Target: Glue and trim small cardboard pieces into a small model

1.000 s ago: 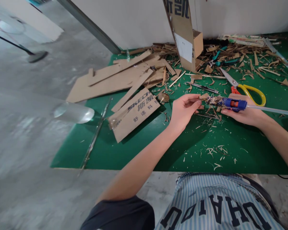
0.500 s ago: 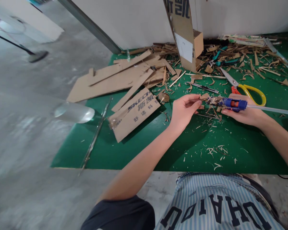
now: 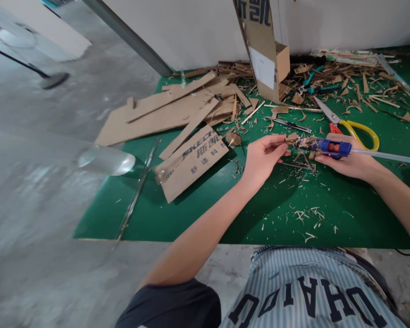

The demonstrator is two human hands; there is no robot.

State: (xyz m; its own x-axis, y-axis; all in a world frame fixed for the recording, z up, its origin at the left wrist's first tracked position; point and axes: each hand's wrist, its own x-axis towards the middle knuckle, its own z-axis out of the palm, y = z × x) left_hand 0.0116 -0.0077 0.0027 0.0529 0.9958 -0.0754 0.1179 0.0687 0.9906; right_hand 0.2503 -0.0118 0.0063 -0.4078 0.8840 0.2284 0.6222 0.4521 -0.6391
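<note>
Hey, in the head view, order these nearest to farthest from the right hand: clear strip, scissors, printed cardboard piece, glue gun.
1. Glue gun: held in the right hand.
2. Scissors: just beyond that hand.
3. Printed cardboard piece: well to the left.
4. Clear strip: farther left still.

"How does the light fall?"

"Softly and rather dimly. A blurred-edged shadow spreads over the green tabletop (image 3: 146, 216) beside the left forearm (image 3: 205, 232), and a darker one lies under the printed cardboard (image 3: 193, 164)."

"Any glare?"

"A clear cylinder (image 3: 105, 160) carries a whitish highlight, the grey floor (image 3: 37, 209) shines in pale patches, and the blue glue gun (image 3: 338, 148) shows a tiny red glow."

"And sharpness?"

"The middle reads fairly clearly; the floor smears towards the left edge, and the wall post (image 3: 126, 34) leans at a slant."
</note>
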